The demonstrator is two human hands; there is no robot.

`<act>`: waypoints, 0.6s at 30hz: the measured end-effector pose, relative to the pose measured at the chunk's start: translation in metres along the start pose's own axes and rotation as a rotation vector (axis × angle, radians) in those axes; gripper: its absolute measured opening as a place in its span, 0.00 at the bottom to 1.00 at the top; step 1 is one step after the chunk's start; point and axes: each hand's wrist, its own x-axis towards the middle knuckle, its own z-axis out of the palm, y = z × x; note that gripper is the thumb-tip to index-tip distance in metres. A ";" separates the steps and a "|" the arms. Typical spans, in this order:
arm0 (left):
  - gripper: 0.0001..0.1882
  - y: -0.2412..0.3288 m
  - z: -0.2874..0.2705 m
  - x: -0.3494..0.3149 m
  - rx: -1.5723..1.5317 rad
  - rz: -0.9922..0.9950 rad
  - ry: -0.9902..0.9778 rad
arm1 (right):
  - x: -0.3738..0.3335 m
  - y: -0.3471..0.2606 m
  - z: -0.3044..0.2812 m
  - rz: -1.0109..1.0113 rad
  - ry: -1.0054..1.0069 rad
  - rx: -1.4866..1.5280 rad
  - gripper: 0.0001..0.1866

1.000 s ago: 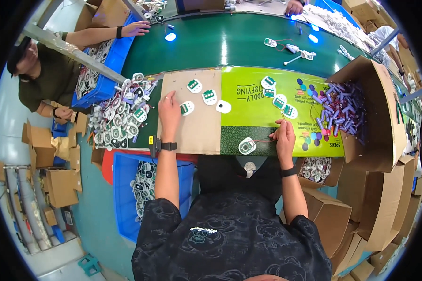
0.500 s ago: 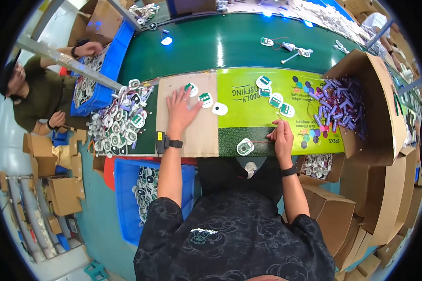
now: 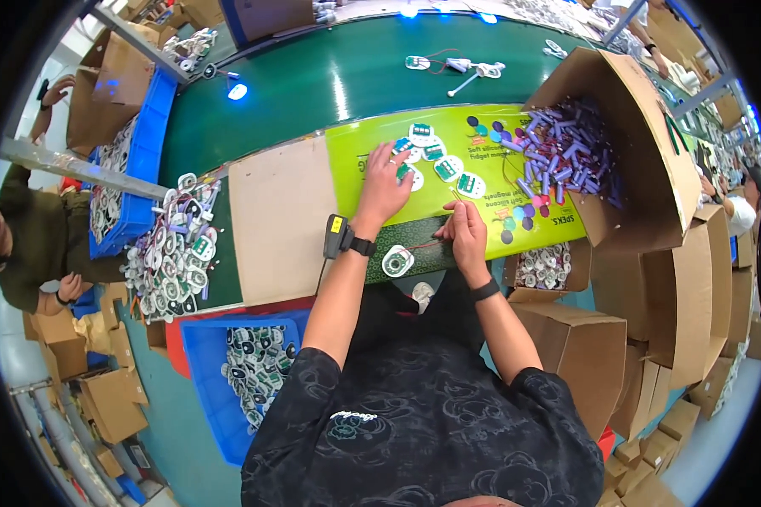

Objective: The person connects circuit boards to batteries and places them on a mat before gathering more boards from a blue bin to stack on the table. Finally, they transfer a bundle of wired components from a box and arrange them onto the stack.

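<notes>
My left hand (image 3: 386, 188) rests palm down on the lime-green printed sheet, fingers stretched over white plates with green circuit boards (image 3: 410, 177). More such plates (image 3: 448, 168) lie in a loose group just right of its fingertips. My right hand (image 3: 465, 230) is closed in a pinch near the sheet's front edge. Thin wires run into it from a round white part with a dark ring (image 3: 397, 261), and fine wire ends stick up above its fingertips. That round part lies flat on the dark green patterned strip, between my wrists.
At right, a tilted cardboard box (image 3: 643, 127) holds many purple cylinders (image 3: 566, 152). White parts are heaped (image 3: 177, 253) at left beside a bare cardboard sheet (image 3: 275, 228). A blue bin (image 3: 196, 380) stands below. Behind runs a green belt (image 3: 296, 93); another person (image 3: 38, 228) is at left.
My left hand has moved right, off the cardboard sheet, and the white plates near it are now by the others on the lime-green sheet. My right hand keeps its pinch. The view has shifted.
</notes>
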 end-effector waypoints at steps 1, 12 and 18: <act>0.21 0.007 0.003 0.003 -0.162 -0.045 0.005 | 0.000 0.002 -0.001 0.001 0.000 0.028 0.18; 0.22 0.000 -0.058 -0.021 -0.032 -0.134 0.023 | 0.001 0.000 -0.006 -0.011 -0.032 0.035 0.17; 0.25 0.018 -0.042 -0.024 0.108 0.081 -0.147 | 0.003 0.004 0.003 -0.001 -0.032 0.038 0.17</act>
